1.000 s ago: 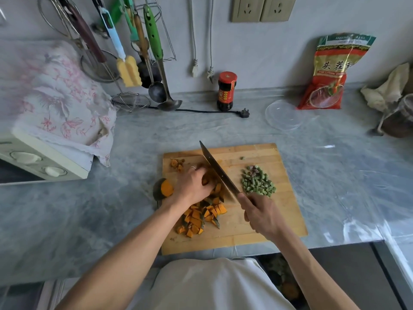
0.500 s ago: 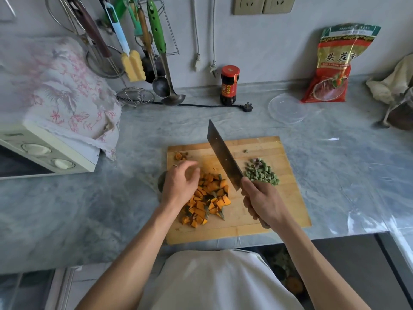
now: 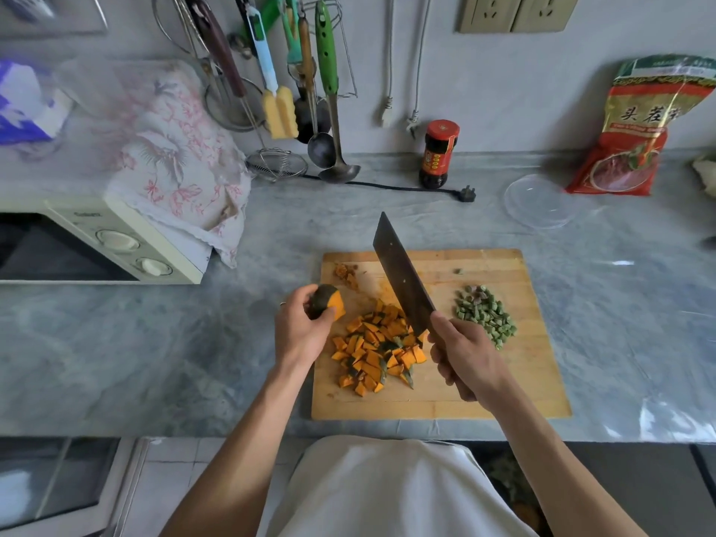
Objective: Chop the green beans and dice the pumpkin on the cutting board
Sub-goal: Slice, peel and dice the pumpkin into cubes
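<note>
Currently left hand (image 3: 300,331) is curled around one uncut pumpkin chunk (image 3: 328,301), rind toward the palm, orange flesh facing the board. It's held up at the left edge of the cutting board (image 3: 534,381); can't tell if it touches the wood. Ring on one finger.

Right hand (image 3: 467,352) is wrapped tight around the cleaver (image 3: 403,277) handle. Blade runs up and away from my knuckles, tilted left, tip past the board's far edge.

Between the two hands: one pile of diced pumpkin (image 3: 377,348), orange cubes with some dark rind bits, too many to count. The blade's heel sits just over that pile's right side. Just right of my right hand: one pile of chopped green beans (image 3: 484,313), apart from the pumpkin. A few orange scraps (image 3: 345,273) lie beyond my left hand near the board's far-left corner.

Further out past the cleaver tip: one dark sauce bottle (image 3: 439,153), one black plug (image 3: 467,195), one clear lid (image 3: 540,201), one red bag (image 3: 635,129). Far left of my left hand: microwave (image 3: 116,242) under a floral cloth (image 3: 174,149).
</note>
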The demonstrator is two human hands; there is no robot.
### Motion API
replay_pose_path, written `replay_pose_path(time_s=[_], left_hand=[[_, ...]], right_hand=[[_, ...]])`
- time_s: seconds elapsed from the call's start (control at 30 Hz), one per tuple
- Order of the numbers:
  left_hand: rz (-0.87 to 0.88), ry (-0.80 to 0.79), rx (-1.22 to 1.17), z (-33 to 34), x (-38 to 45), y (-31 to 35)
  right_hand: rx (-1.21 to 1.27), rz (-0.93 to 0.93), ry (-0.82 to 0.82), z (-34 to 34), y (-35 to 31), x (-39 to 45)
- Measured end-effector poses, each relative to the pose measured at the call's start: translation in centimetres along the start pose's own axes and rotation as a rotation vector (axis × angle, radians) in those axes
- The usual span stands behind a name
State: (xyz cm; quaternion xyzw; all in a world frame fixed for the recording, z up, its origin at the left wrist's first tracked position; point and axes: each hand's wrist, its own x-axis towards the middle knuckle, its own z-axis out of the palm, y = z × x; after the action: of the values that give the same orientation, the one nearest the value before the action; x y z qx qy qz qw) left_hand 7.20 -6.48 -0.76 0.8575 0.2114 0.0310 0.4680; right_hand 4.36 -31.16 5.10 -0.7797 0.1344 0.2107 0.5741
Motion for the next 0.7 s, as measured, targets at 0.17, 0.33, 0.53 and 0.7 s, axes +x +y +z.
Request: replay_pose_path(time_s=[0.17, 0.33, 0.53, 0.7], left_hand=[[0.193, -0.079, 0.010, 1.1, 1.4, 3.8], [0.483, -0.294, 0.338, 4.1, 4.8, 8.3], [0.641, -0.554, 0.652, 8.1, 6.7, 10.0], [0.171, -0.486, 0.074, 8.2, 6.4, 7.9]], right_hand=[[0.021, -0.009, 0.053, -0.9, -0.3, 0.1], [0.056, 0.011, 0.124, -2.0, -0.5, 0.2], [0.083, 0.052, 0.169, -2.4, -0.3, 0.3], [0.088, 0.071, 0.166, -2.8, -0.1, 0.2]])
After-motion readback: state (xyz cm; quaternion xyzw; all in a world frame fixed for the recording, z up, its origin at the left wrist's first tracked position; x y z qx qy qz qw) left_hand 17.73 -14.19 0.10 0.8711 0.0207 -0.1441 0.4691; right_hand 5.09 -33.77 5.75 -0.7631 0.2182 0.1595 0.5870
